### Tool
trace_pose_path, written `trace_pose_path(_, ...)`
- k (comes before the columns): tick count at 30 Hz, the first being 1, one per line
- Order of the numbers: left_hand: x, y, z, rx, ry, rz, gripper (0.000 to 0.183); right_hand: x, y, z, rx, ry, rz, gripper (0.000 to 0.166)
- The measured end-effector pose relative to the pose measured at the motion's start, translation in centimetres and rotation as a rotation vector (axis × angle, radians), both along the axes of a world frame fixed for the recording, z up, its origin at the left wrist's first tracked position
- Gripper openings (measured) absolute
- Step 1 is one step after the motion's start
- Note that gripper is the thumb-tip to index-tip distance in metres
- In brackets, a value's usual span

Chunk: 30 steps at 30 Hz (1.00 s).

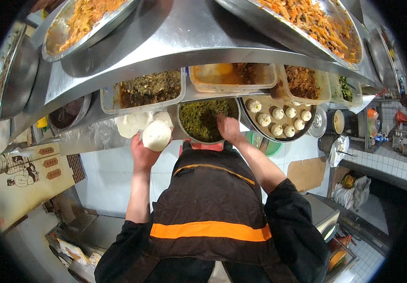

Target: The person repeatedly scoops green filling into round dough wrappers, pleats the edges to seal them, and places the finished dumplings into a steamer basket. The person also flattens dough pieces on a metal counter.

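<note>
A round, flat dough wrapper (pixel 156 136) rests on my left hand (pixel 142 154), with the fingers beneath it. Right behind it, more pale wrappers (pixel 129 124) overlap on the steel worktop (pixel 90 138). My right hand (pixel 229 128) reaches over the near right rim of a round metal bowl (pixel 239 120). Its fingertips meet the chopped green filling (pixel 199 118); whether they grip a tool or some filling is hidden. To the right of that bowl, several pleated buns (pixel 277 113) sit apart on a round dark-rimmed tray (pixel 284 122).
Plastic tubs of dark chopped filling (pixel 150 86), orange oily filling (pixel 231 76) and reddish-brown filling (pixel 302 83) line the back, under a raised steel shelf (pixel 185 32). Large bowls of shredded filling (pixel 306 24) stand on the shelf. A green basin (pixel 273 148) lies below the tray.
</note>
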<state>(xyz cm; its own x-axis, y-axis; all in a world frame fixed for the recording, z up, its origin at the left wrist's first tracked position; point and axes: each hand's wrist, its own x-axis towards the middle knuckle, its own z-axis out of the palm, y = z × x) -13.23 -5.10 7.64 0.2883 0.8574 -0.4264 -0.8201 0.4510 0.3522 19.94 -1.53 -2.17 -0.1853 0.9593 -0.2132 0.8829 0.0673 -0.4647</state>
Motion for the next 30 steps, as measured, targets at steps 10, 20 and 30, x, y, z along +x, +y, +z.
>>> trace_pose_path(10,2.4,0.9,-7.5,0.081,0.371,-0.029,0.049,-2.3,0.0,-4.4,-0.141,0.573,-0.360,0.032)
trace_pose_path(20,8.1,6.6,-10.1,-0.392,0.336,0.002,0.039,-0.6,0.0,3.3,-0.224,0.836,-0.435,0.026)
trace_pose_path(30,13.0,10.4,-12.9,-0.308,-0.076,-0.010,0.033,-0.2,-3.7,7.5,0.450,0.159,0.033,0.044)
